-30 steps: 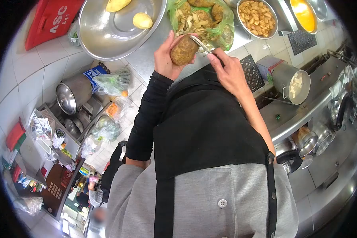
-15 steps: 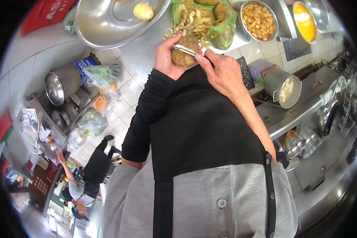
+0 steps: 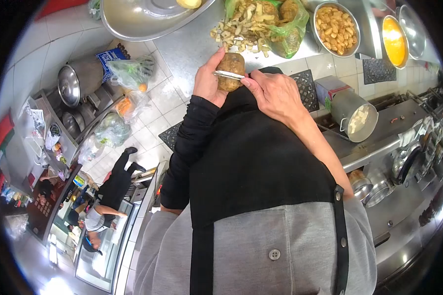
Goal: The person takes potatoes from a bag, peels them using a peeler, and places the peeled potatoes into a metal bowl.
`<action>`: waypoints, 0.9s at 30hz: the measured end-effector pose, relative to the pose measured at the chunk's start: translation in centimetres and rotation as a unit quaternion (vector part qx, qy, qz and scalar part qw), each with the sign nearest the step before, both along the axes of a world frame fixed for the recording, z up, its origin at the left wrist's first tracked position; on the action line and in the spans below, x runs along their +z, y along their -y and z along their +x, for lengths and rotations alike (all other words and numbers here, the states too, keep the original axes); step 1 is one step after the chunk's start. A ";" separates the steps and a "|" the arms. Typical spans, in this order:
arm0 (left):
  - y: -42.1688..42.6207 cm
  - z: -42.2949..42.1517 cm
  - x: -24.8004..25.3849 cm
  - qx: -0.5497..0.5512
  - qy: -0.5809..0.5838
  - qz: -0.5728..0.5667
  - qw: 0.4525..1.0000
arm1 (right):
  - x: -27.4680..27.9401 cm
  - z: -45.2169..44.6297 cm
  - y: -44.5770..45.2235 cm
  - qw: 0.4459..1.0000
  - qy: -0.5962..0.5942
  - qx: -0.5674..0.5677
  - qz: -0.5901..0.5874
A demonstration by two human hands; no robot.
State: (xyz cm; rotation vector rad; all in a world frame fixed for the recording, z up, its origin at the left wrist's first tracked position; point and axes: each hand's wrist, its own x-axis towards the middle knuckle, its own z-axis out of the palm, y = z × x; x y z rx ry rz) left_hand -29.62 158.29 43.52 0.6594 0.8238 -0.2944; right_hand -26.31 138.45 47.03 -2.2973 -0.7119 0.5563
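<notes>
At the left fingers (image 3: 215, 61) we see a rough, matt potato (image 3: 231, 62); at the right fingertips (image 3: 251, 84), a shiny metal peeler (image 3: 229, 74); beyond both, a glossy plastic bag (image 3: 286, 47) and a smooth metal bowl (image 3: 133, 22).

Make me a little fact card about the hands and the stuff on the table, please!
Left hand: holds a rounded brown-skinned potato
Right hand: holds a slim silvery metal peeler across the potato
Big round steel bowl: a smooth yellow potato, cut off by the picture's edge
Green see-through plastic bag: brown potatoes and curly peelings
Silvery metal table: more peelings lie beside the bag
</notes>
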 end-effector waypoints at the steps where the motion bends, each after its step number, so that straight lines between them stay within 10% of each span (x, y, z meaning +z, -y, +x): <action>1: -0.3 -0.2 -0.2 -0.013 -0.016 -0.009 1.000 | -0.6 0.4 0.1 0.999 -0.013 -0.014 -0.027; 18: -0.9 -0.6 -1.5 -0.107 -0.067 -0.025 0.992 | -3.7 2.9 1.9 0.986 0.003 -0.047 -0.157; 27: 1.4 -1.1 -1.0 -0.008 -0.081 0.035 0.996 | -1.4 2.6 2.3 0.988 -0.148 -0.037 0.037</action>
